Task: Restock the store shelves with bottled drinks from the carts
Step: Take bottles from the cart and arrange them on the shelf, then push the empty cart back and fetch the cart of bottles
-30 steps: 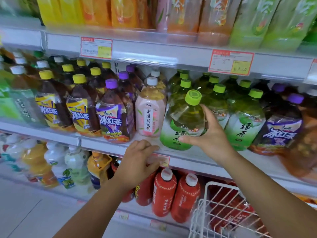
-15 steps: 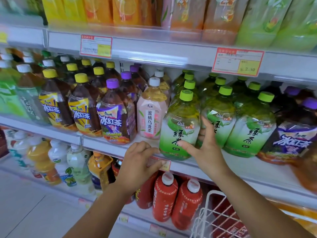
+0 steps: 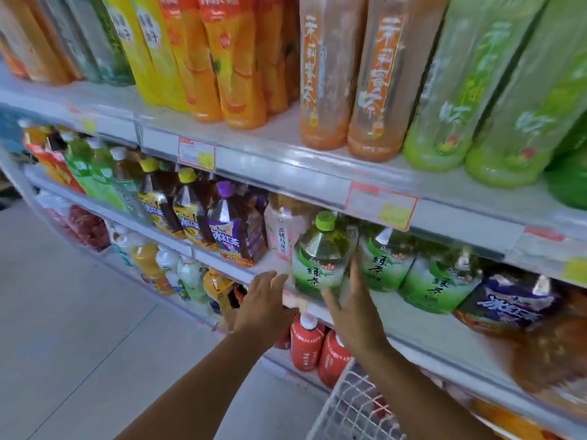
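Note:
A green tea bottle point(image 3: 317, 258) with a light green cap stands upright at the front of the middle shelf point(image 3: 444, 341), left of two more green tea bottles point(image 3: 386, 265). My right hand point(image 3: 352, 309) is at its lower right side, fingers straight and pointing up, thumb below the label; blur hides whether it touches the bottle. My left hand point(image 3: 263, 300) hovers at the shelf's front edge just left of the bottle, fingers relaxed and holding nothing.
A pink-labelled bottle point(image 3: 282, 236) and purple- and yellow-capped tea bottles point(image 3: 235, 236) fill the shelf to the left. Tall juice bottles point(image 3: 374, 90) crowd the shelf above. Red bottles point(image 3: 306, 347) stand below. A white wire cart point(image 3: 349, 408) sits at bottom right; tiled floor point(image 3: 79, 328) lies left.
The green tea bottle went from tilted in my right hand to standing upright on the shelf. My right hand's grip opened. The view swung up and to the right.

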`<state>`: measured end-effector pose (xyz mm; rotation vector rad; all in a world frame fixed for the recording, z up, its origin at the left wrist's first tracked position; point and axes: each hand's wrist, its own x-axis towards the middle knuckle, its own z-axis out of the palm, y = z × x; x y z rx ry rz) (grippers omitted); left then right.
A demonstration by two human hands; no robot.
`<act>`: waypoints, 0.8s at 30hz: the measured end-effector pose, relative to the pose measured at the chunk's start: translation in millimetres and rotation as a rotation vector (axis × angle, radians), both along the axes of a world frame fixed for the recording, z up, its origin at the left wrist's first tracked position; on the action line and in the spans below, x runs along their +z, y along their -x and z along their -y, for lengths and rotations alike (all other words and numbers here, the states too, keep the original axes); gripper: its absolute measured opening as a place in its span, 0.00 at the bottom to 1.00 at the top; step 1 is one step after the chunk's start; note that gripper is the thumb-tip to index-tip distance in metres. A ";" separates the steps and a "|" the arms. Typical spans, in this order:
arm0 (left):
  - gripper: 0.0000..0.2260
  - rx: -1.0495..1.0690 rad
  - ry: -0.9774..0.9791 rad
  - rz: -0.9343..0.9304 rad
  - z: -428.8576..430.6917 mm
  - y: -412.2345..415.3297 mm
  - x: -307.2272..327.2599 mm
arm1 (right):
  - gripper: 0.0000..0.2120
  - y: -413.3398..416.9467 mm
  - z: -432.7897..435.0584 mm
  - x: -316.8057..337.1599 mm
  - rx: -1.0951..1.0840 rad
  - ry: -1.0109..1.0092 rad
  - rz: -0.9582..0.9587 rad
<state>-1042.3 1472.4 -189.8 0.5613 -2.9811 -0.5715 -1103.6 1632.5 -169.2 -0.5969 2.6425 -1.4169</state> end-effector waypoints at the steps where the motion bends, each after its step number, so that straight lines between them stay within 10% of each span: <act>1: 0.29 0.018 -0.008 0.025 -9.7 -10.9 13.4 | 0.38 -5.8 -8.6 12.8 0.040 -0.070 0.062; 16: 0.33 -0.187 -0.441 0.410 -194.6 -182.0 169.1 | 0.24 -126.4 -248.6 160.5 0.235 -0.751 0.411; 24: 0.21 0.004 -0.472 0.380 -381.7 -173.7 140.5 | 0.19 -72.0 -403.3 123.8 0.605 -0.921 0.038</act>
